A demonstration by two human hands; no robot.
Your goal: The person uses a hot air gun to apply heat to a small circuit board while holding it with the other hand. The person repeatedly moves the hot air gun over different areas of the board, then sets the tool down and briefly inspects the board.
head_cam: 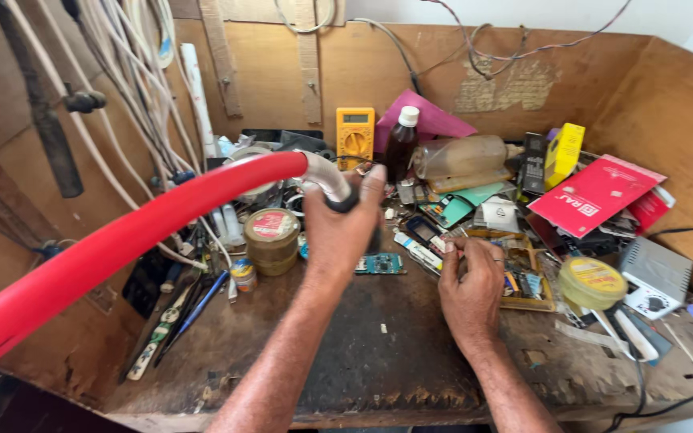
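The left hand (342, 228) is raised over the worn, dark-stained wooden table (378, 353), its fingers and thumb closed around the black-tipped end of a curved grey metal pipe fitting (326, 180) that joins a long, thick red rubber hose (114, 244); the hose sweeps down from the hand toward the lower left corner of the view, held clear of the table. The right hand (468, 285) rests low on the table just beside a shallow wooden tray of small electronic parts (527, 277), its fingers curled in loosely (whether they pinch something small cannot be told). Between the two hands lies a small teal circuit board (380, 264), and just left of the left wrist stands a round brass-coloured tin with a red-and-white lid (271, 238). Behind the hands, against the wooden back wall, stand a yellow digital multimeter (354, 136) and a dark brown bottle with a white cap (401, 146), the bottle near the left hand's fingertips. A yellowish roll of tape (593, 282) sits well to the right of the right hand
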